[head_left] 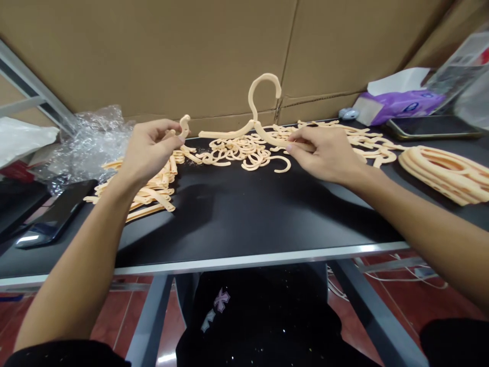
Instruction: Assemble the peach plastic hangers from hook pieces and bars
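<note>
My right hand (324, 150) is closed on one arm of a peach plastic hanger (248, 127). This hanger is held up above the table, its hook at the top and its other arm reaching out to the left. Between the thumb and fingers of my left hand (148, 148) is a small peach hanger piece (185, 125) with a curved end; the rest of it is hidden by the hand. Beneath my left wrist lies a pile of straight hanger arms (156, 191). Loose hanger hooks (244, 150) are heaped between my hands, further back.
Stacked hangers (446, 173) lie at the right. Behind them are a phone (435, 127) and a purple tissue pack (401, 106). Bubble wrap (91, 140) and a dark phone (57, 214) lie left. Cardboard (153, 56) stands behind the black table (244, 219).
</note>
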Motion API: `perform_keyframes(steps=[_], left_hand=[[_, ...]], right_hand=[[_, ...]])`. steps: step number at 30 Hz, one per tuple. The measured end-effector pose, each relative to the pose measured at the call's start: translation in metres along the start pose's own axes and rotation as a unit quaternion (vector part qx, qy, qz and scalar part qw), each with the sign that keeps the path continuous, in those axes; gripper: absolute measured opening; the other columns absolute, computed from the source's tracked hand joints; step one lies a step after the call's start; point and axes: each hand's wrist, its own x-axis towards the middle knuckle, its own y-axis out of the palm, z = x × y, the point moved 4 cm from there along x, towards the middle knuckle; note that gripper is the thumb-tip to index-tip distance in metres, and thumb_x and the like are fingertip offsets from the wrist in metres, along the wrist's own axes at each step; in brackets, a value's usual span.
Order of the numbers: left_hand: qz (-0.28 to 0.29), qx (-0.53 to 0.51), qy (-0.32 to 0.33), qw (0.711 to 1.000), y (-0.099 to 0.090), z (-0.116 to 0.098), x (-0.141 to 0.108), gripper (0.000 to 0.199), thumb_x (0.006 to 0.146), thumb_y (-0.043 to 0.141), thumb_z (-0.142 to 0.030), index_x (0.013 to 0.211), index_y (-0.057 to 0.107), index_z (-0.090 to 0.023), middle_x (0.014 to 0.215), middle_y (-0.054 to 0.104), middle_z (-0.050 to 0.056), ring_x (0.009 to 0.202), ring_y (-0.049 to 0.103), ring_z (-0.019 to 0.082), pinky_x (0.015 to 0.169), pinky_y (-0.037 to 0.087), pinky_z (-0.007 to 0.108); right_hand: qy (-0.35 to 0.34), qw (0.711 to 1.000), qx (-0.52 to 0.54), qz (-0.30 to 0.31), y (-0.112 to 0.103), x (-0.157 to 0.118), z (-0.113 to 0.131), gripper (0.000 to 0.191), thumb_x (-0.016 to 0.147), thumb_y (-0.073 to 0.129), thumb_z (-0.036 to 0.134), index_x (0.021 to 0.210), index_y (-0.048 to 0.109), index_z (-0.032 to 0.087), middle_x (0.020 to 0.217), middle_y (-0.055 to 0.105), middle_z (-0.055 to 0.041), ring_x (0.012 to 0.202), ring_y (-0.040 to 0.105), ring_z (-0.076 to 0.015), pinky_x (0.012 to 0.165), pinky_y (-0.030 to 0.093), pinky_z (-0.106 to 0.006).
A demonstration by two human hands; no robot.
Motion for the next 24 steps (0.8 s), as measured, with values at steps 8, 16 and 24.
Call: perform_keyframes(steps=[8,16,24], left_hand=[[0.095,0.16,0.045,0.982,0.02,0.006,-0.009,0.025,0.071,0.08,-0.044,0.082,0.08,-0.021,0.052,0.052,-0.004,0.052,0.04,0.012,0.055,0.028,0.027],[0.104,0.14,0.082,0.981,0.024,-0.001,-0.012,0.029,0.079,0.072,-0.049,0.066,0.073,-0.024,0.051,0.039,-0.004,0.051,0.03,0.012,0.055,0.02,0.031],[0.148,0.129,0.101,0.975,0.043,-0.015,-0.024,0.048,0.085,0.065,-0.046,0.05,0.045,-0.019,0.053,0.031,-0.004,0.052,0.027,0.011,0.054,0.018,0.03]], right_hand=[[-0.053,0.998,-0.019,-0.004,-0.002,-0.003,0.011,0.023,0.09,0.06,0.045,0.083,0.073,0.026,0.082,0.076,-0.0076,0.072,0.067,-0.0282,0.067,0.043,-0.041],[-0.015,0.998,-0.053,-0.029,0.001,0.006,0.01,0.028,0.092,0.062,0.047,0.091,0.076,0.024,0.086,0.077,-0.0102,0.08,0.068,-0.0303,0.071,0.044,-0.043],[0.113,0.991,0.033,0.07,0.028,0.046,0.047,0.046,0.094,0.058,0.058,0.065,0.051,0.023,0.065,0.059,-0.0043,0.061,0.05,-0.0199,0.061,0.034,-0.036]])
